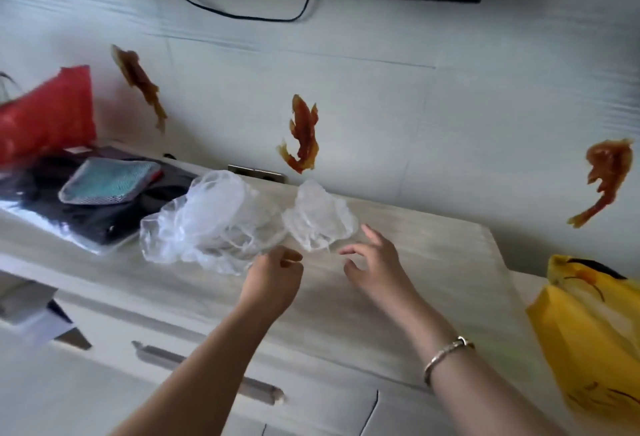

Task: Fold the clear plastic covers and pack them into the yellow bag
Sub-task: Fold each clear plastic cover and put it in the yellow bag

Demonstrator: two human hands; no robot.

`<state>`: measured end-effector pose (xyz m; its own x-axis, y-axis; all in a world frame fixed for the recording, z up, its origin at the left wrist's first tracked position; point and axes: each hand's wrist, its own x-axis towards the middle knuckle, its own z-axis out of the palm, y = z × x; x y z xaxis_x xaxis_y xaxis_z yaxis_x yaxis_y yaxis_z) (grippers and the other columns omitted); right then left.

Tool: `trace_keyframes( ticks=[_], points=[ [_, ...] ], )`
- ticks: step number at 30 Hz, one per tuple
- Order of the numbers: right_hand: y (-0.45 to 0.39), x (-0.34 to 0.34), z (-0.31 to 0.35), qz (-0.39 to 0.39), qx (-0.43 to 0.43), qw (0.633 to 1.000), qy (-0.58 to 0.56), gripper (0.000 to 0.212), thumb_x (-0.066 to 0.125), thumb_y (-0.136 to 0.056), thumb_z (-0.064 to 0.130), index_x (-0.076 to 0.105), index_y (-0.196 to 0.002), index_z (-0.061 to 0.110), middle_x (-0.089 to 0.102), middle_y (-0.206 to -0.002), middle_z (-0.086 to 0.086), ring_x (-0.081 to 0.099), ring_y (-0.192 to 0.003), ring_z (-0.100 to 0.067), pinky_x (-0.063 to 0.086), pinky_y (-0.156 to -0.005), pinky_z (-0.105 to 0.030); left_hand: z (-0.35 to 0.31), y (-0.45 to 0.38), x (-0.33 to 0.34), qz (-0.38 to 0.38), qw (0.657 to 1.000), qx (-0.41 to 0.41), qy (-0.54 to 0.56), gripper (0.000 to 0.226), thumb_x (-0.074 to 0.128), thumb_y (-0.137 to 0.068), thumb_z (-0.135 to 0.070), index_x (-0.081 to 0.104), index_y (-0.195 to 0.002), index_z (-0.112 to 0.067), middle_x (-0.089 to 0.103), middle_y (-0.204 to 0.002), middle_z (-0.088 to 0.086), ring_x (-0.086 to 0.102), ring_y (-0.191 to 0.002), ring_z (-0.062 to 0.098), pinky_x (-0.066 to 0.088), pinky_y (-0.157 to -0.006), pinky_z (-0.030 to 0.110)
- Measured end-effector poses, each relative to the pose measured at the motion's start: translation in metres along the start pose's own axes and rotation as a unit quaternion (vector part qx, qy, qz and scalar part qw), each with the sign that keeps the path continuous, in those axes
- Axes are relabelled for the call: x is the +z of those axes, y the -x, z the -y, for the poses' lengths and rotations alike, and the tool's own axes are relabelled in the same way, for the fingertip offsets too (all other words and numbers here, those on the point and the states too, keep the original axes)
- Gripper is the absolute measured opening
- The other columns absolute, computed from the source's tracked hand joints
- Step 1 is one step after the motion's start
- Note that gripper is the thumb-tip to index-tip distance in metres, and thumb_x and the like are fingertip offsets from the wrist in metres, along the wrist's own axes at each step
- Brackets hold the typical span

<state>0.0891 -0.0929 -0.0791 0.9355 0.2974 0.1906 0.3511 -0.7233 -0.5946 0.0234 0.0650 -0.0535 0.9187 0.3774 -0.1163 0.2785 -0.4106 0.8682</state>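
A large crumpled pile of clear plastic covers lies on the light wooden cabinet top. A smaller crumpled clear cover lies just right of the pile. My left hand hovers at the pile's near right edge with its fingers curled, and no plastic shows inside it. Fingers spread, my right hand is just in front of the smaller cover without holding anything. The yellow bag stands at the cabinet's right end, its mouth upward.
Dark folded items in a clear wrapper, topped by a teal mesh pouch, lie at the left. A red bag leans on the wall behind them. Drawer handles run along the cabinet front. Fish decals decorate the wall.
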Motion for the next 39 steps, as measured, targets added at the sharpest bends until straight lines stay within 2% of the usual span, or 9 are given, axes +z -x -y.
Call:
trace_keyframes(
  ticks=[3, 7, 13, 15, 18, 22, 29, 34, 39],
  points=[
    [-0.010, 0.016, 0.007, 0.042, -0.019, 0.997, 0.069, 0.033, 0.048, -0.095, 0.023, 0.060, -0.125, 0.025, 0.010, -0.161, 0.003, 0.002, -0.148, -0.021, 0.010, -0.117, -0.033, 0.011, -0.008, -0.014, 0.002, 0.999, -0.028, 0.033, 0.019, 0.051, -0.090, -0.011, 0.065, -0.102, -0.017, 0.061, -0.091, 0.000, 0.055, -0.082, 0.017, 0.041, -0.067, 0.023],
    [-0.024, 0.024, 0.008, 0.009, -0.042, 0.996, 0.083, 0.043, 0.045, -0.096, 0.019, 0.048, -0.139, 0.016, 0.032, -0.155, 0.001, 0.015, -0.147, -0.020, 0.012, -0.118, -0.031, 0.013, -0.017, -0.020, 0.015, 0.996, -0.046, 0.078, 0.018, 0.051, -0.091, -0.010, 0.066, -0.102, -0.014, 0.058, -0.082, -0.001, 0.054, -0.072, 0.013, 0.040, -0.058, 0.022],
    [-0.018, -0.001, 0.011, -0.118, -0.072, 0.986, -0.089, 0.028, 0.052, -0.094, 0.008, 0.065, -0.119, 0.008, 0.058, -0.122, 0.004, 0.044, -0.123, -0.001, 0.025, -0.099, -0.002, -0.005, -0.022, -0.006, 0.083, 0.983, -0.081, 0.139, 0.020, 0.053, -0.094, -0.013, 0.065, -0.109, -0.011, 0.060, -0.097, 0.005, 0.058, -0.087, 0.019, 0.042, -0.065, 0.022],
    [-0.011, -0.017, 0.013, -0.134, -0.058, 0.975, -0.169, 0.022, 0.058, -0.092, 0.010, 0.069, -0.111, 0.013, 0.063, -0.114, 0.011, 0.051, -0.110, 0.009, 0.037, -0.095, -0.008, -0.012, -0.022, 0.003, 0.091, 0.979, -0.086, 0.158, 0.014, 0.053, -0.093, -0.015, 0.064, -0.102, -0.014, 0.057, -0.093, 0.003, 0.057, -0.087, 0.019, 0.042, -0.067, 0.023],
    [0.000, -0.045, 0.010, -0.149, 0.000, 0.929, -0.339, 0.012, 0.064, -0.089, 0.007, 0.071, -0.099, 0.009, 0.072, -0.099, 0.006, 0.065, -0.096, 0.001, 0.047, -0.085, -0.015, -0.024, -0.020, 0.018, 0.089, 0.980, -0.078, 0.158, 0.010, 0.053, -0.093, -0.022, 0.057, -0.099, -0.015, 0.055, -0.088, -0.001, 0.058, -0.090, 0.022, 0.046, -0.077, 0.030],
    [0.021, -0.084, -0.005, -0.145, 0.125, 0.845, -0.500, 0.004, 0.067, -0.084, 0.006, 0.070, -0.087, 0.007, 0.073, -0.092, -0.011, 0.068, -0.084, -0.018, 0.056, -0.076, -0.026, -0.038, -0.010, 0.042, 0.089, 0.987, -0.056, 0.118, 0.024, 0.054, -0.092, -0.029, 0.054, -0.111, -0.015, 0.059, -0.107, 0.002, 0.059, -0.103, 0.021, 0.048, -0.097, 0.041],
    [0.066, -0.138, -0.024, -0.081, 0.235, 0.739, -0.627, 0.014, 0.057, -0.085, -0.002, 0.064, -0.086, 0.011, 0.069, -0.071, -0.002, 0.068, -0.061, -0.010, 0.055, -0.053, -0.020, -0.067, 0.026, 0.085, 0.206, 0.937, -0.099, 0.264, 0.045, 0.061, -0.090, -0.041, 0.051, -0.121, -0.009, 0.062, -0.112, 0.007, 0.061, -0.107, 0.026, 0.049, -0.097, 0.041],
    [0.093, -0.158, -0.039, -0.112, 0.240, 0.724, -0.636, 0.013, 0.062, -0.079, 0.001, 0.062, -0.090, 0.008, 0.070, -0.072, -0.004, 0.068, -0.063, -0.014, 0.058, -0.061, -0.026, -0.082, 0.049, 0.104, 0.327, 0.888, -0.101, 0.308, 0.030, 0.070, -0.085, -0.024, 0.066, -0.107, -0.004, 0.068, -0.093, 0.008, 0.067, -0.074, 0.020, 0.058, -0.067, 0.029],
    [0.107, -0.172, -0.059, -0.113, 0.272, 0.736, -0.609, 0.017, 0.062, -0.089, 0.021, 0.068, -0.086, 0.005, 0.070, -0.082, -0.010, 0.070, -0.065, -0.017, 0.054, -0.053, -0.025, -0.093, 0.055, 0.125, 0.236, 0.924, -0.030, 0.299, 0.008, 0.071, -0.084, -0.011, 0.066, -0.079, -0.007, 0.064, -0.070, 0.006, 0.058, -0.057, 0.017, 0.049, -0.054, 0.024]
  ],
)
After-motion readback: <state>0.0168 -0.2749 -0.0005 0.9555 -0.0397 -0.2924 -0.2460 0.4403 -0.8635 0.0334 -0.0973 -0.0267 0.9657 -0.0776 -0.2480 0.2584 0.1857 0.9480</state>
